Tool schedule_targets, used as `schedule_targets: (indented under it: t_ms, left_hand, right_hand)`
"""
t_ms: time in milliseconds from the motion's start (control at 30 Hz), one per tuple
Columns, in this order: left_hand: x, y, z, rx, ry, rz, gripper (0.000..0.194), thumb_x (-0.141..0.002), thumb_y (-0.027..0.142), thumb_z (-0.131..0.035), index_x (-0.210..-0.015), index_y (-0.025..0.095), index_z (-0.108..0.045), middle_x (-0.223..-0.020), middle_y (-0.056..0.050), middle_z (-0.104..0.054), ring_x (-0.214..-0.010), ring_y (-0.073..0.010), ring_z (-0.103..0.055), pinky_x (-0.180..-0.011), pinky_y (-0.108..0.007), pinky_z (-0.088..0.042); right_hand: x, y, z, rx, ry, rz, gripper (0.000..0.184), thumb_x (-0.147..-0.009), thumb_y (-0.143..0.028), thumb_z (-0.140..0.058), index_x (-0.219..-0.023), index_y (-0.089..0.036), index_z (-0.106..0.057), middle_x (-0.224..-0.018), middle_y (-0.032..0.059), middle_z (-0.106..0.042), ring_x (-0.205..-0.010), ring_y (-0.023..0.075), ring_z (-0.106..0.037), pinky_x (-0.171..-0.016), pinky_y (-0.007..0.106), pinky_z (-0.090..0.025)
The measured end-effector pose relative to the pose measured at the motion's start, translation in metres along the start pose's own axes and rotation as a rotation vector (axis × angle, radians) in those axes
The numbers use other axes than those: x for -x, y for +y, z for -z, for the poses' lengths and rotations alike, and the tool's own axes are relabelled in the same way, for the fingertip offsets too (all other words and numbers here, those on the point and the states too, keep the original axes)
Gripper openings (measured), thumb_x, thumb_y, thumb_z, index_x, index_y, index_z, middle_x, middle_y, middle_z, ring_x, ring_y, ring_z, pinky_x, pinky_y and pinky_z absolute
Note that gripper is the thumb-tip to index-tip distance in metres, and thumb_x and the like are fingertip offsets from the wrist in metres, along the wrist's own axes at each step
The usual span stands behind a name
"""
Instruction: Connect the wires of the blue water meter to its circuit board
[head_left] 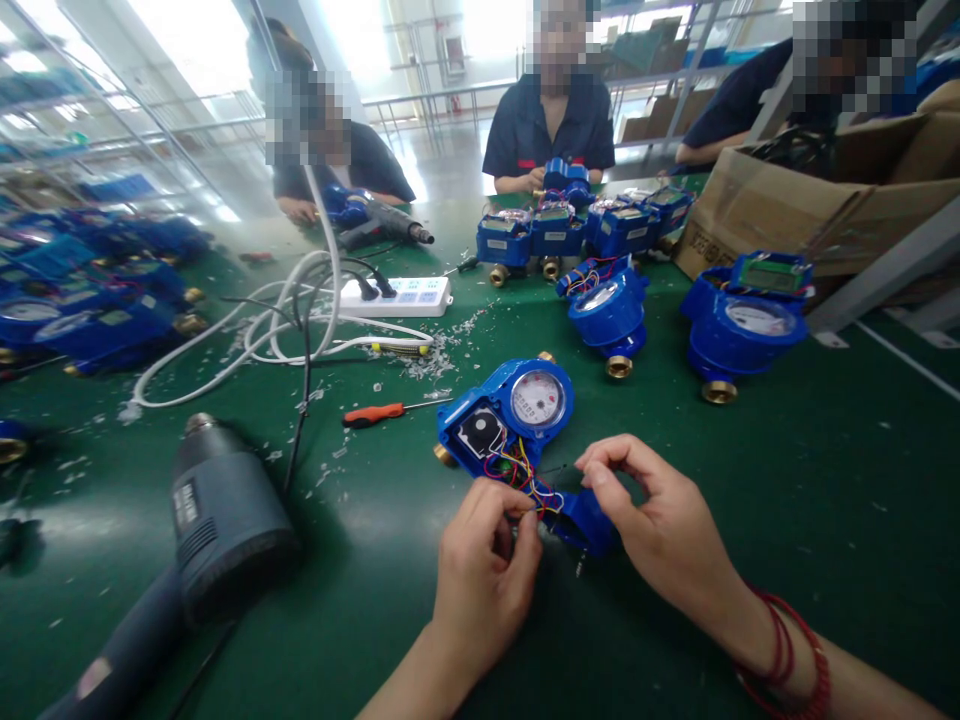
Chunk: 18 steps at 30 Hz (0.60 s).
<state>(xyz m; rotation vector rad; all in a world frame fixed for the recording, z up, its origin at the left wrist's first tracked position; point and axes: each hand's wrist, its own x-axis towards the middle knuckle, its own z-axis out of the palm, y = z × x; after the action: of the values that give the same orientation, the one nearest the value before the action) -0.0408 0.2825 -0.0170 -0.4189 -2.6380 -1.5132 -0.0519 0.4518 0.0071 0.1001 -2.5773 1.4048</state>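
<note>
"Yellow, red and white wires [553, 502]: which of the hands has them?"

"The left hand [480, 570], pinched between thumb and forefinger. The right hand [649, 515] has its thumb and fingertips close together; I can't tell if they grip anything."

"And the cover [589, 522]?"

"At 3 o'clock from the left fingertips, just beside the right hand."

"Where's the meter [506, 415] itself?"

"On the worktop [825, 490], box side open. It's at 12 from the left hand, at 10 from the right."

"Which hand is nearer its box?"

"The left. The right is nearer the cover."

"How does its long axis run?"

"Along the brass ends, roughly 8 to 2, so it slants across in front of both hands. The dial [538, 398] is towards 2, the box towards 8."

"Further out?"

"Screwdriver [375, 413] at 9 from the meter, heat gun [232, 530] at 8."
</note>
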Motion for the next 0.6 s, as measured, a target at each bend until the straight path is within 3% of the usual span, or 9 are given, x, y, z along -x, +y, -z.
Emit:
schedule_targets:
  t_ms: [100, 267, 467, 600]
  left_hand:
    - [-0.002, 0.002, 0.003, -0.007, -0.040, 0.035, 0.007, -0.084, 0.020, -0.046, -0.079, 0.018, -0.050, -0.077, 0.000, -0.047, -0.057, -0.0094, -0.042, -0.051, -0.024, -0.034]
    - [-0.006, 0.006, 0.005, -0.045, -0.048, 0.029, 0.012, -0.085, 0.022, -0.045, -0.075, 0.017, -0.050, -0.077, 0.000, -0.047, -0.057, -0.0090, -0.042, -0.053, -0.024, -0.034]
    - [-0.006, 0.004, 0.002, -0.072, -0.019, 0.014, 0.011, -0.084, 0.019, -0.046, -0.074, 0.018, -0.051, -0.076, 0.000, -0.047, -0.057, -0.0083, -0.043, -0.052, -0.023, -0.035]
    - [0.000, 0.002, 0.000, -0.100, 0.058, -0.047, 0.004, -0.082, 0.016, -0.048, -0.084, 0.018, -0.052, -0.082, -0.001, -0.048, -0.053, -0.0066, -0.042, -0.049, -0.021, -0.036]
  right_hand:
    - [-0.009, 0.009, 0.005, 0.032, 0.009, -0.099, 0.021, -0.087, -0.035, -0.045, -0.075, -0.019, -0.053, -0.074, -0.0004, -0.059, -0.070, 0.0147, -0.056, -0.063, 0.026, -0.042]
    - [-0.014, 0.022, 0.008, 0.065, -0.104, -0.145, 0.020, -0.087, -0.037, -0.046, -0.083, -0.020, -0.056, -0.077, -0.0007, -0.060, -0.071, 0.0149, -0.056, -0.062, 0.027, -0.041]
    - [0.001, 0.009, 0.001, 0.039, -0.261, 0.085, 0.011, -0.078, -0.032, -0.060, -0.084, -0.022, -0.059, -0.086, 0.0000, -0.059, -0.084, 0.0177, -0.054, -0.076, 0.033, -0.040]
    - [0.006, 0.006, -0.007, -0.002, -0.226, 0.140, 0.005, -0.077, -0.019, -0.060, -0.081, -0.019, -0.061, -0.084, 0.0017, -0.058, -0.083, 0.0170, -0.053, -0.076, 0.032, -0.040]
